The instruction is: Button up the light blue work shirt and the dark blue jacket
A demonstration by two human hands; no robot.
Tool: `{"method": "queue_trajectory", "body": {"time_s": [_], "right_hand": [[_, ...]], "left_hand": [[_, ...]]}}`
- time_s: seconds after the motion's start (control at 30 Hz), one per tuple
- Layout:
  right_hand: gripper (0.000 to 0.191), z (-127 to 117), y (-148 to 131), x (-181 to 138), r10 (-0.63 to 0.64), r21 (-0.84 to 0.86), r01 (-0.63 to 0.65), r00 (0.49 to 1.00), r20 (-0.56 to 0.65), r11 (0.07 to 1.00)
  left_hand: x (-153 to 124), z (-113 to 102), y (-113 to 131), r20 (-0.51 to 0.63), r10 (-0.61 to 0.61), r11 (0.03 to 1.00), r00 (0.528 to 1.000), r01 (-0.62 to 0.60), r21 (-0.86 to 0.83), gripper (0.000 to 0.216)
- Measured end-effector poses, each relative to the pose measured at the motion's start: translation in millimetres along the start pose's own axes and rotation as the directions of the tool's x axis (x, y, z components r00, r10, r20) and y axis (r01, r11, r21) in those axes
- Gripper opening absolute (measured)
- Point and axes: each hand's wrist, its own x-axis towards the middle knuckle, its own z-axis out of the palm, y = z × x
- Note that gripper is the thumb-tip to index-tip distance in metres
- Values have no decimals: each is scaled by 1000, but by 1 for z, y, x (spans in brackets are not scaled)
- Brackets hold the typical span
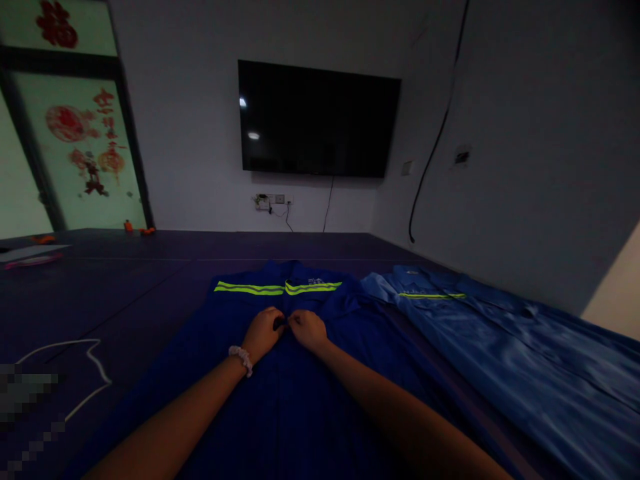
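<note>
Purple flooring (145, 280) stretches toward a wall-mounted television (320, 120). Spread before you lies a dark-blue garment (295, 407); your left hand (265, 331) and right hand (309, 330) pinch its front between their fingers (295, 321), below the yellow stripes (250, 287).

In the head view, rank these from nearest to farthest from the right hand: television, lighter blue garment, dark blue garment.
From the right hand:
1. Dark blue garment: directly beneath, touching the fingers.
2. Lighter blue garment: off to the right.
3. Television: up ahead, beyond both garments.
</note>
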Motion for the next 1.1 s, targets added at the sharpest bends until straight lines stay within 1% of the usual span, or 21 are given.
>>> {"method": "queue_trajectory", "body": {"time_s": [0.17,0.33,0.9,1.0,1.07,1.1], "right_hand": [[26,-1,-1,-1,-7,-7,7,1000,9,1000],[27,-3,-2,-2,7,-18,-6,1000,28,1000],[27,-1,-2,-2,-17,-31,17,1000,18,999],[27,-3,-1,-3,0,-29,-1,1000,-14,1000],[34,-5,2,-3,-39,-34,38,999,-30,999],[40,-7,3,-2,-88,-44,87,996,-23,995]], "left_hand": [[-1,-1,3,22,30,998,999,-31,45,7],[-2,-1,5,28,23,997,999,-25,69,9],[-2,0,3,32,18,997,999,-20,78,8],[-2,0,3,31,24,996,999,-26,80,8],[-2,0,2,25,27,997,999,-29,75,7],[-2,0,2,21,25,997,999,-27,73,6]]}}
